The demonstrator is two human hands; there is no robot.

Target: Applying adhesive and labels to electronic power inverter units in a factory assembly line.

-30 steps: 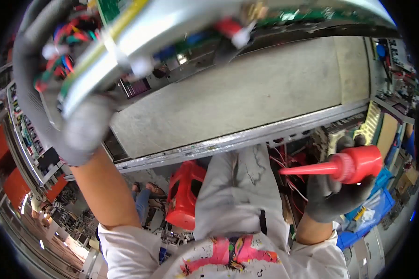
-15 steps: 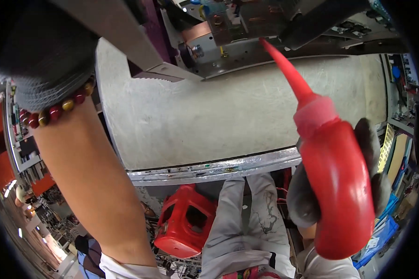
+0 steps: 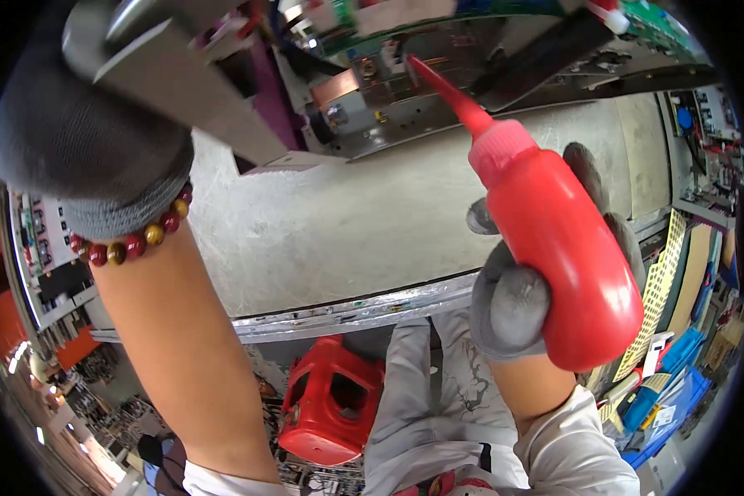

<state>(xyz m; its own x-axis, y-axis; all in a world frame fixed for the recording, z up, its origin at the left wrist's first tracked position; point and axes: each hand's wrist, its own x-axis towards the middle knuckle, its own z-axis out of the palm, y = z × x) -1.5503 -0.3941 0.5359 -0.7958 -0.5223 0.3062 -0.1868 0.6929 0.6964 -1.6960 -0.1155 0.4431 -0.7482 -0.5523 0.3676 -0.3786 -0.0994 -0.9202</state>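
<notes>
My right hand (image 3: 512,310), in a grey glove, is wrapped round a red squeeze bottle (image 3: 566,248) with a ribbed cap. The bottle tilts up and to the left, its long tapered nozzle (image 3: 450,95) reaching in front of a metal machine part (image 3: 397,112). Whether the tip touches that part I cannot tell. At the upper left my left hand (image 3: 95,124), gloved in grey with a beaded bracelet at the wrist, is raised beside a grey metal bar (image 3: 182,91). Its fingers are hidden, so any grip on the bar does not show.
A scratched metal worktop (image 3: 339,223) lies below the machine, with a silvery front edge (image 3: 364,318). Under it stands a red plastic stool (image 3: 335,405) beside my legs. On the right is a blue bin (image 3: 670,413) with tools and packets. A black cylinder (image 3: 546,62) juts out above the worktop.
My right hand has carried the bottle up and to the left, and its nozzle now reaches deeper among the machine parts. My left hand and forearm appear slightly further right and lower.
</notes>
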